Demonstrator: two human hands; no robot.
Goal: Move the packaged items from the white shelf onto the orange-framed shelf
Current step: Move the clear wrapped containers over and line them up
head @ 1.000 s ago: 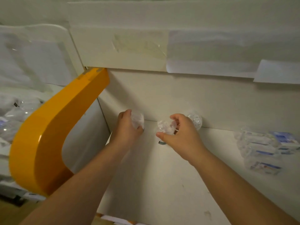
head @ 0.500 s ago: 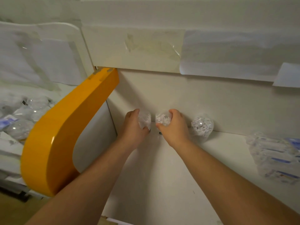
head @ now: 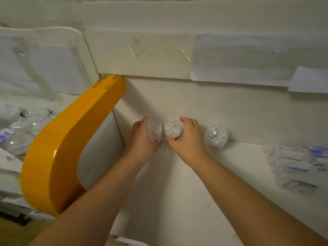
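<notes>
Head view: both forearms reach forward onto the orange-framed shelf (head: 74, 139), toward its far left corner. The left hand (head: 142, 137) is curled round a clear package (head: 155, 129) filled with white pieces, thumb near the shelf board and fingers over the top. The right hand (head: 188, 137) is curled round a second clear package (head: 172, 128) of the same kind, thumb on its near side and fingers over the far side. The two packages stand side by side, touching or nearly so, close to the back wall; contact with the wall cannot be determined. The hands are close together but not touching.

A third clear package (head: 216, 134) stands free on the same board, just right of the right hand, against the back wall. Further right, near the frame edge, lies a stack of wrapped packs with blue labels (head: 294, 166).

Left of the orange frame, the white shelf (head: 10, 167) holds more clear packages (head: 19, 141), blurred. Taped paper sheets (head: 239, 55) cover the wall above.
</notes>
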